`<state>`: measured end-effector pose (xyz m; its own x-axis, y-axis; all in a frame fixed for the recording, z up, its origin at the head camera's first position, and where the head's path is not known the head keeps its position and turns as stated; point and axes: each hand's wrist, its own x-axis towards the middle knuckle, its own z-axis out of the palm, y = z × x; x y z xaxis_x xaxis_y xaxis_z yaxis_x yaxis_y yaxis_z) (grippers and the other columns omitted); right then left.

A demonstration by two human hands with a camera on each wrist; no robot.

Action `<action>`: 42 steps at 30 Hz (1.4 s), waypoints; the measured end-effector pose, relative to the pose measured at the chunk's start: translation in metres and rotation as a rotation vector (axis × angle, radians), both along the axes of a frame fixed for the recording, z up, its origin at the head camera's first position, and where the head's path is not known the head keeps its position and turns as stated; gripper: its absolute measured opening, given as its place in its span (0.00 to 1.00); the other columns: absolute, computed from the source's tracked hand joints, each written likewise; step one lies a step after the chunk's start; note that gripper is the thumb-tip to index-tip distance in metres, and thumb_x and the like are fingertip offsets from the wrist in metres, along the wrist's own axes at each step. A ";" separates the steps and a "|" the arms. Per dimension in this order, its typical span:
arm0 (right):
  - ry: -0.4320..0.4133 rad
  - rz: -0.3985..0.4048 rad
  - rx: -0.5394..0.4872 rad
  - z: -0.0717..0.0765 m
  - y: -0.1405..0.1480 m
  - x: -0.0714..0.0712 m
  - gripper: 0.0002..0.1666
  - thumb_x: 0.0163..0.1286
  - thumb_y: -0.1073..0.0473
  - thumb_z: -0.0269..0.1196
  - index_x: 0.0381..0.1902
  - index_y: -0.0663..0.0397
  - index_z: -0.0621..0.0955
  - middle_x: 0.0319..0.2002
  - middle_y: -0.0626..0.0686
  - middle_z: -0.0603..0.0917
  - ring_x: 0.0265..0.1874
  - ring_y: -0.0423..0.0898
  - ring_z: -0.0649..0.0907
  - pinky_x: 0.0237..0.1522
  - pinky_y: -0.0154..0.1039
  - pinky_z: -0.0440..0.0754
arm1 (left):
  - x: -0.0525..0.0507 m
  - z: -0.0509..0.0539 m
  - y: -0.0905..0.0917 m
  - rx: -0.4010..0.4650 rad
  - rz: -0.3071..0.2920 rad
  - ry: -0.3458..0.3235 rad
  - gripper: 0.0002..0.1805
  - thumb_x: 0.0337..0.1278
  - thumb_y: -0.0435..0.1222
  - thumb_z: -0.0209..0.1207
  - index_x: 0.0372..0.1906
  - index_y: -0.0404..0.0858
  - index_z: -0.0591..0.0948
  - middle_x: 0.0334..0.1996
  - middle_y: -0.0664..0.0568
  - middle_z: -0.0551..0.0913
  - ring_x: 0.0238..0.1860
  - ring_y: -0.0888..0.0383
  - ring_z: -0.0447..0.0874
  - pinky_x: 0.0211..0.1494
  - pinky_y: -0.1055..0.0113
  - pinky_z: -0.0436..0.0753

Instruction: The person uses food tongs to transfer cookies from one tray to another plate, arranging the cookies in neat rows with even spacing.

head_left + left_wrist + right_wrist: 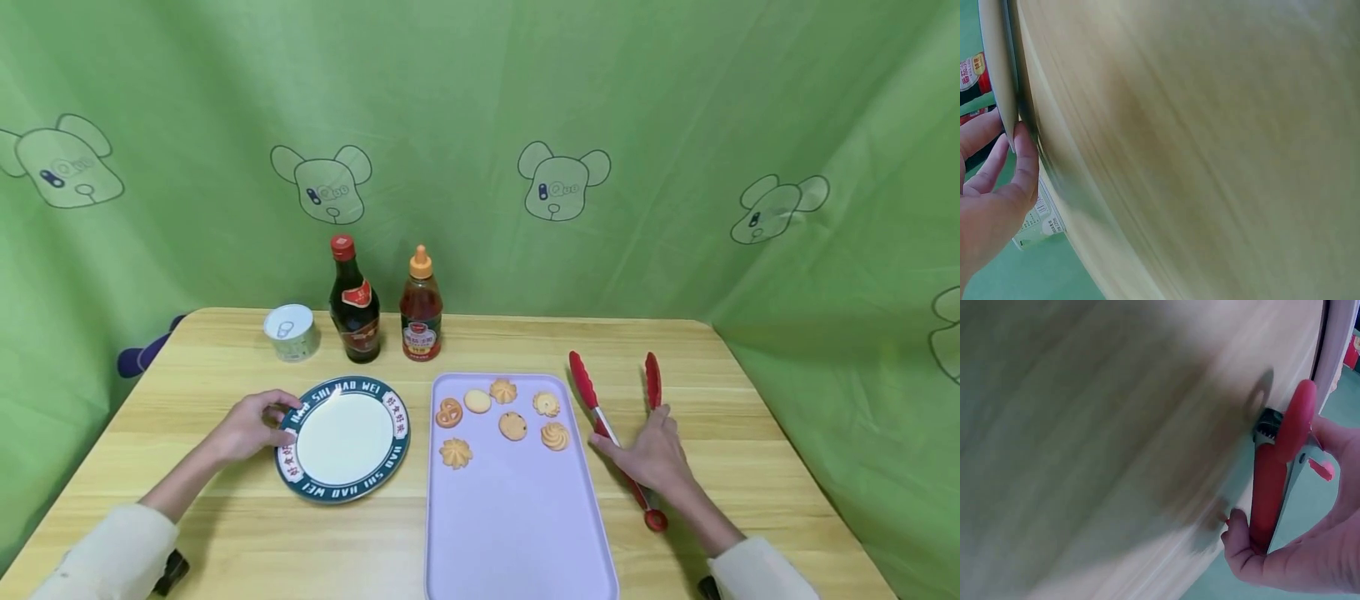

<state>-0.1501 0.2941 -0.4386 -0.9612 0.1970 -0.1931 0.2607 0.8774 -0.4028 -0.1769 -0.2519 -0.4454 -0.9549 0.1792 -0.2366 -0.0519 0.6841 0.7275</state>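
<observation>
Purple tray (521, 521) loses its nr end to btm of head view, same w/ table's (360, 550) nr edge; R hand (651, 454) hides part of tongs (583, 383). Purple thing (138, 360) by table's far L corner is partly hidden, can't ID. Plate (999, 59) is cut off up top in L wrist view, wood blurry; fine print on dark bottle (356, 310) nr table's far edge too small.

Head view looks forward and down; left wrist's close view shares its plate (343, 438), right's tongs (606, 427).
</observation>
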 end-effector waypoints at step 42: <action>0.244 0.168 0.032 0.028 0.022 -0.009 0.60 0.49 0.27 0.65 0.59 0.75 0.65 0.47 0.70 0.75 0.43 0.63 0.77 0.35 0.53 0.81 | -0.004 0.000 0.000 -0.005 -0.015 -0.030 0.21 0.45 0.29 0.66 0.48 0.31 0.78 0.43 0.42 0.78 0.42 0.51 0.74 0.41 0.66 0.78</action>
